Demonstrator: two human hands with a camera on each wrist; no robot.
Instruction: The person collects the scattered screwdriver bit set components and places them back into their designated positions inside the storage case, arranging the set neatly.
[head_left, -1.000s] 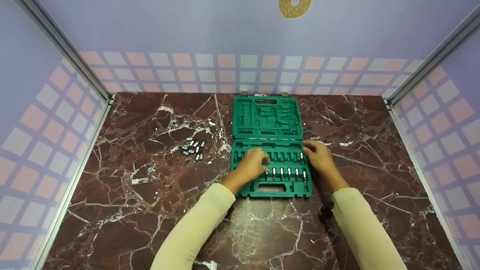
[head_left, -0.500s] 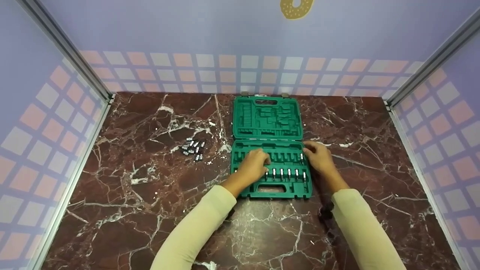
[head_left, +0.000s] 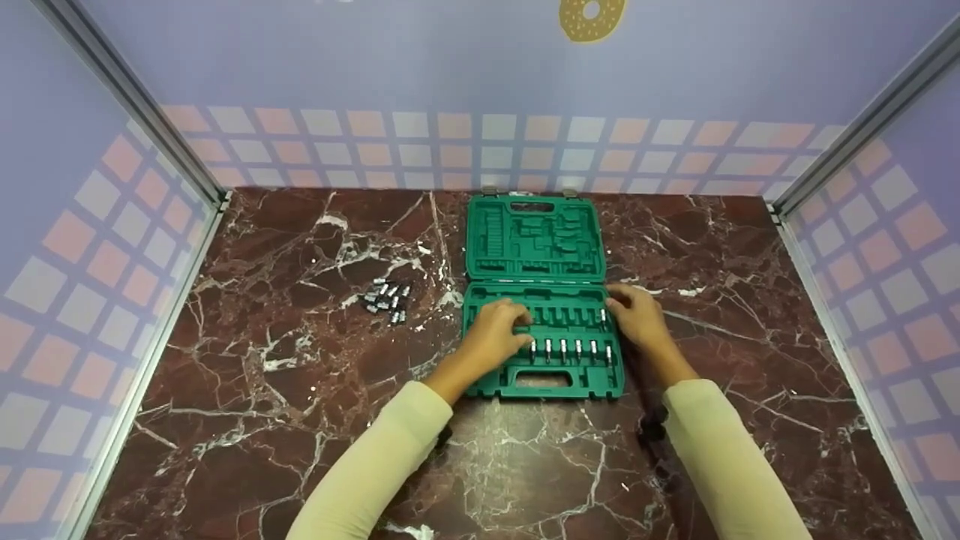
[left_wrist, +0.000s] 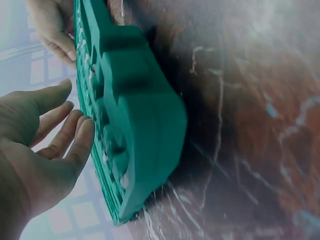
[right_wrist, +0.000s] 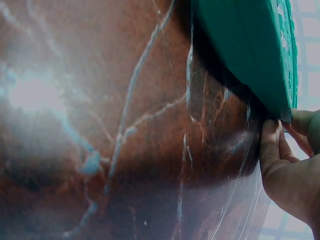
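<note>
Part-way through, by my judgement: my left grip (head_left: 495, 334), fingers loose and empty, hovers over the open green case (head_left: 570, 328); my right grip (head_left: 636, 315) holds its edge. Six visible seated bits (head_left: 563, 349) line the near row, one the far; a loose pile (head_left: 385, 298) awaits leftward on the surface (head_left: 337, 420).

Green case (head_left: 562, 289) partly behind left grip (head_left: 495, 330)

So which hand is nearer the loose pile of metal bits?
Left. The left hand is over the green case's left half; the right hand holds the case's right edge, farther from the pile.
</note>
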